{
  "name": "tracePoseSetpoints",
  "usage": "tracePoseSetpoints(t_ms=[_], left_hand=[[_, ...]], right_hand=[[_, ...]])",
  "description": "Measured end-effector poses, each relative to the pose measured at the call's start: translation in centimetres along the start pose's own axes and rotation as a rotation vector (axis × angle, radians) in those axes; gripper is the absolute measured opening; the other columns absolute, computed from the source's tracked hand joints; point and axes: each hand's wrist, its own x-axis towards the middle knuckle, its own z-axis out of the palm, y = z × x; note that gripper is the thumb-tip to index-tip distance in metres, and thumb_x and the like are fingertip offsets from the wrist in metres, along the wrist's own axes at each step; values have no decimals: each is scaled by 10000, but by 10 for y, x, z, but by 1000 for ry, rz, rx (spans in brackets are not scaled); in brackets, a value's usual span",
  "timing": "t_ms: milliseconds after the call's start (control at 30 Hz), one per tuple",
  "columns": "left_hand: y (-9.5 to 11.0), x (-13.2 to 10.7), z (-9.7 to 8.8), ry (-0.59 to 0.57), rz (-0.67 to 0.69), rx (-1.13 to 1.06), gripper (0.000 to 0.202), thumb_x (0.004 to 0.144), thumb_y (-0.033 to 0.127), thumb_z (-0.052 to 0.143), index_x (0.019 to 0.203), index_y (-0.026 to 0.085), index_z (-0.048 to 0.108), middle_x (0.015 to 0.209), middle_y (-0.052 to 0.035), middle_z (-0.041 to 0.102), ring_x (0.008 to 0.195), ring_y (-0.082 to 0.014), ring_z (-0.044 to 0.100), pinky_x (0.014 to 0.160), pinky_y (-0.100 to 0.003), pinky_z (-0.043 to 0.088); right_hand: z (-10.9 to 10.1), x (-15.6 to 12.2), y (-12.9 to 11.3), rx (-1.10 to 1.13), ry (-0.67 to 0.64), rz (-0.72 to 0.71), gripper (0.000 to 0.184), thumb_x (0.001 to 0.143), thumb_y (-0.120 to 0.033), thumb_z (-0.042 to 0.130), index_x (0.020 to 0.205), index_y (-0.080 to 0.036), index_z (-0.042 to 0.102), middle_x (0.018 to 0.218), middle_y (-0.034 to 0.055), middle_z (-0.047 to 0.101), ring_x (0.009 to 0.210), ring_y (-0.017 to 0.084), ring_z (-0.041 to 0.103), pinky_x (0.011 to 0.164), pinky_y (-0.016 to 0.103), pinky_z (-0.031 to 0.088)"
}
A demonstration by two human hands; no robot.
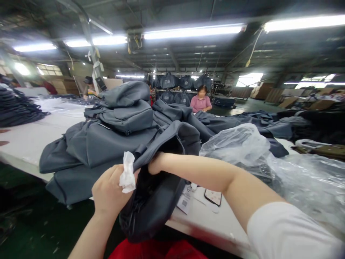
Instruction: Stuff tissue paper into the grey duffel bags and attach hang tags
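Observation:
A dark blue-grey bag [159,205] hangs over the table's front edge with its mouth open toward me. My left hand [114,187] grips the left side of its rim, and a crumpled white tissue [127,174] is tucked in the same hand. Into the bag's opening reaches my right hand [156,163]; its fingers are hidden inside. Behind and to the left, several similar bags [105,144] lie heaped on the table. A paper tag with a printed code [184,201] lies just right of the bag.
Clear plastic bags [237,144] are bunched at the right of the white table [215,230]. A phone-shaped item with a patterned face [213,197] lies near the front edge. Across the table sits a person in a pink shirt [201,103]. Stacked dark bags [18,104] stand far left.

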Motion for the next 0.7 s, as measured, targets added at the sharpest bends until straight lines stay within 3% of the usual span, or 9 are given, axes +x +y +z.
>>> tracePoseSetpoints(t_ms=[100,200,267,333,400,433,533,600,700], left_hand=[[-6,8,-11,61,-39,-113,254,900,379,488,793,177,599,844,-94,677,773,-240,651,631,-327,454],[6,23,-25,190,-85,-180,174,886,248,502,764,188,609,1116,-94,678,863,-217,672,709,-322,499],[23,39,-31,156,-43,-228,65,837,219,564,807,201,619,1296,-69,604,932,-214,669,768,-326,520],[44,57,-31,10,35,-278,310,782,173,590,1087,228,603,1411,-50,509,1016,-219,649,812,-323,524],[64,76,-25,-174,108,-248,615,769,135,568,1353,276,439,1361,-37,558,1006,-220,652,791,-320,519],[74,86,-19,-246,139,-210,633,790,148,555,1388,292,407,1284,-32,616,972,-220,661,771,-318,511],[101,115,3,-385,241,-102,347,890,354,510,1216,272,597,1014,-46,723,874,-235,679,720,-316,487],[118,134,20,-426,308,-39,385,882,487,506,1117,218,649,956,-89,727,864,-265,681,704,-328,483],[141,158,42,-517,405,50,374,821,443,612,1054,157,670,953,-131,728,864,-280,683,709,-327,485]], right_hand=[[-31,-32,8,-59,57,29,195,840,-261,573,841,-137,724,949,125,723,878,257,663,762,325,502],[-57,-66,47,-61,496,82,271,865,-195,458,899,-113,714,961,135,709,887,257,642,822,360,472],[-60,-78,86,-34,722,106,346,804,-103,470,1088,-108,668,1142,142,659,1056,260,588,954,385,417],[-52,-82,127,-13,673,100,548,695,-21,503,1225,-123,599,1286,135,587,1190,251,517,1037,392,358],[-37,-82,159,10,520,87,648,639,-16,547,1274,-141,564,1335,125,554,1231,246,492,1053,390,343],[-30,-81,169,20,478,84,650,641,-40,580,1282,-146,556,1337,124,551,1233,246,492,1052,390,343],[-14,-80,180,21,527,90,593,694,-158,655,1278,-157,554,1319,122,558,1221,249,495,1050,400,332],[-10,-79,177,10,567,97,525,732,-196,653,1250,-161,578,1277,116,584,1197,245,506,1038,394,335],[-11,-76,176,-1,573,81,427,796,-216,612,1220,-167,608,1233,102,609,1164,230,520,1017,362,340]])
